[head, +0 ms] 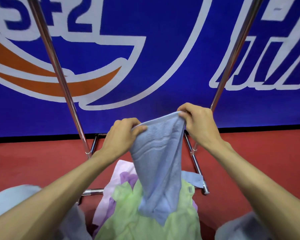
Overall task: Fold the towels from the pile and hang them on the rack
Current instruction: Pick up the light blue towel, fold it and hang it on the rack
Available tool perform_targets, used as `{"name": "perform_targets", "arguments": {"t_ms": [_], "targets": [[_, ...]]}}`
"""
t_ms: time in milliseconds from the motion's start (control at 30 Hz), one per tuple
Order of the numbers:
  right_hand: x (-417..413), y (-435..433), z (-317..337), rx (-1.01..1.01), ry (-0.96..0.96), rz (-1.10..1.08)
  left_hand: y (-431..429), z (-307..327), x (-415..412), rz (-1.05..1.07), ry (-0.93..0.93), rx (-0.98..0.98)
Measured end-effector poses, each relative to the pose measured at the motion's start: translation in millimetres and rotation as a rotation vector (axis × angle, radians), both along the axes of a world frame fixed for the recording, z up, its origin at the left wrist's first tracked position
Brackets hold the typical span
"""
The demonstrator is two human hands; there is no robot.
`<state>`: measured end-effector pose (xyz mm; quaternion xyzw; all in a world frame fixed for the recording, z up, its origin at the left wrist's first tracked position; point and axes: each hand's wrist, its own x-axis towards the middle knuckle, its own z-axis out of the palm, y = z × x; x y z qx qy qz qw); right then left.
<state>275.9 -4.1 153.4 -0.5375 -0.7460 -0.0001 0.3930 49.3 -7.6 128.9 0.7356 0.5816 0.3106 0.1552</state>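
Observation:
A light blue towel [160, 163] hangs from both my hands above the pile. My left hand [123, 134] pinches its top left corner and my right hand [197, 122] pinches its top right corner, held slightly higher. The towel's lower end drapes onto the pile [142, 220], where a light green towel lies on top, with purple and pink towels [114, 181] beside it. The chrome rack [59, 73] rises in front of me, its two uprights slanting outward, and its base bars [197, 163] rest on the floor around the pile.
A red floor [33, 161] lies beneath the rack. A blue banner [163, 58] with white and orange lettering fills the wall behind. Another blue cloth [193, 179] lies by the rack's right foot. Grey fabric [16, 194] shows at both lower corners.

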Motion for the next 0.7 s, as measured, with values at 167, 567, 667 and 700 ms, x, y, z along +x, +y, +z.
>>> {"name": "perform_targets", "arguments": {"t_ms": [167,567,667,700], "targets": [[-3,-1,40,0.030,0.011,-0.074,-1,59,-7,-0.023,0.003,0.129],[-20,-44,190,0.221,-0.020,-0.087,-35,215,-32,-0.076,0.129,0.357],[-22,-56,227,0.231,0.029,-0.092,-48,251,-32,-0.037,0.175,0.458],[-23,-60,238,0.221,0.066,-0.085,-53,261,-31,-0.015,0.177,0.490]]}}
